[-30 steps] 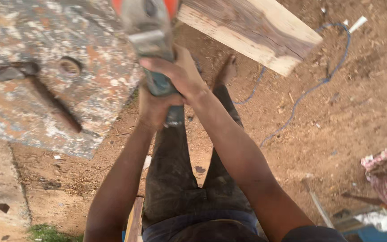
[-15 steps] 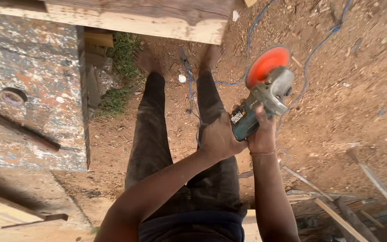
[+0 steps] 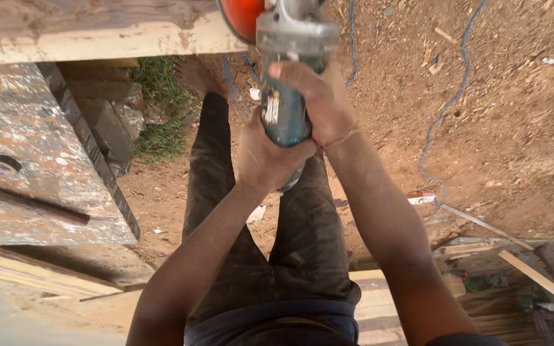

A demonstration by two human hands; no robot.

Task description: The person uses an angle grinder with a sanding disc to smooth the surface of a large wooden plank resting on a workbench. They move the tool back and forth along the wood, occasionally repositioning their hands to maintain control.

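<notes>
Grinder point(image 3: 283, 70) raised to plank point(image 3: 97, 29) (both hands gripping), dirt ground point(image 3: 501, 115)

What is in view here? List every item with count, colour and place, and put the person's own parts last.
angle grinder: one, teal body, grey head, orange disc guard; top centre, held in both hands
wooden plank: one, pale; across the top left
metal table: one, grey with paint flecks; left
hammer: one, dark; lying on the table
round disc: one, grey; on the table beside the hammer
blue cable: one, blue; trailing over the red soil, right
grass patch: one, green; beside the table
small box: one, red and white; on the soil, right
timber offcuts: several, pale; bottom right
left hand: gripping the grinder's rear
right hand: gripping the grinder's body
legs: two, dark trousers; centre
</notes>
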